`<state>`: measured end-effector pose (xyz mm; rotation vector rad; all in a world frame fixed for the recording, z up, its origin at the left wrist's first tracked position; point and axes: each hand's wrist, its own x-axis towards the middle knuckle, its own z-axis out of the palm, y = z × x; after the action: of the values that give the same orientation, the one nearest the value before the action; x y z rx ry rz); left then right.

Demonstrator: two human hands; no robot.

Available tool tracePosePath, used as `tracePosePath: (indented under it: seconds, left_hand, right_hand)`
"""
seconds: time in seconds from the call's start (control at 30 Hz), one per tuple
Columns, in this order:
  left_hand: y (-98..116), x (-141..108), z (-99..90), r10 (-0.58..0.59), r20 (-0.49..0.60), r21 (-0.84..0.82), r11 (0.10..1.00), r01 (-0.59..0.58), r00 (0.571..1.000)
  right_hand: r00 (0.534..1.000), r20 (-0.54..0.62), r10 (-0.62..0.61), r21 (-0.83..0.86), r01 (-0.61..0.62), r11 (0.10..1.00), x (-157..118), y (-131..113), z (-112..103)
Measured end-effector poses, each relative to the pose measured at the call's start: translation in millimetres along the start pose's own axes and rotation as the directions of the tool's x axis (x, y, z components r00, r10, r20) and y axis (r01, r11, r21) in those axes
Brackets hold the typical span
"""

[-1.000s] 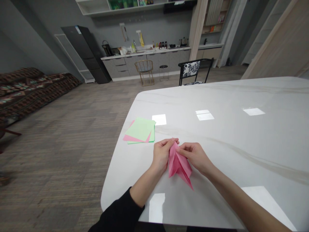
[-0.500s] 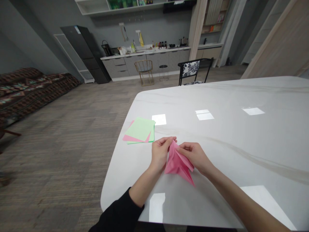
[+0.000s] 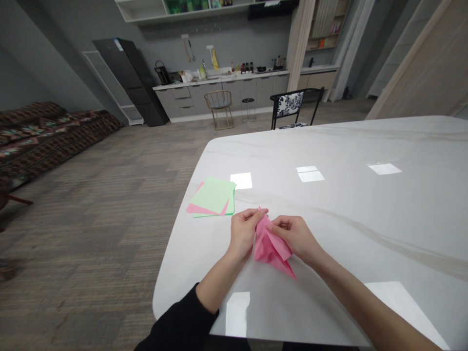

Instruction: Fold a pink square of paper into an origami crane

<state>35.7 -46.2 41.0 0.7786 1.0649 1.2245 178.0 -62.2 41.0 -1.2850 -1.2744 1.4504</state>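
A folded sheet of pink paper (image 3: 269, 247) is held between my two hands, just over the near part of the white table (image 3: 351, 214). My left hand (image 3: 245, 226) pinches its upper tip between thumb and fingers, and a small point of pink sticks out above the thumb. On the other side, my right hand (image 3: 292, 234) grips the right-hand fold with thumb and bent fingers. The lower part of the paper spreads out in creased flaps, one ending in a sharp corner toward me. Some inner folds are hidden by my fingers.
Left of my hands lies a loose stack of light green paper (image 3: 211, 196) with pink sheets among it, near the table's left edge. A black chair (image 3: 292, 107) stands at the table's far side. Beyond are a gold chair (image 3: 219, 107) and a kitchen counter (image 3: 226, 78).
The pink paper's lower flaps have drawn in and narrowed, its left corner shifting right. Its upper tip now pokes out above my left thumb. Both hands stay almost in place.
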Motion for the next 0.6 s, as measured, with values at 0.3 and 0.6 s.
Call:
tracePosePath:
  seconds: [0.3, 0.6]
  left_hand:
    - [0.3, 1.5, -1.7, 0.005, 0.007, -0.013, 1.0, -0.005, 1.0]
    - [-0.3, 1.2, -1.4, 0.033, 0.03, 0.005, 0.999, -0.033, 0.999]
  right_hand:
    - [1.0, 0.022, -0.004, -0.02, 0.005, 1.0, 0.0, 1.4, -0.6]
    - [0.999, 0.041, -0.007, 0.01, 0.006, 1.0, 0.9, -0.6, -0.6]
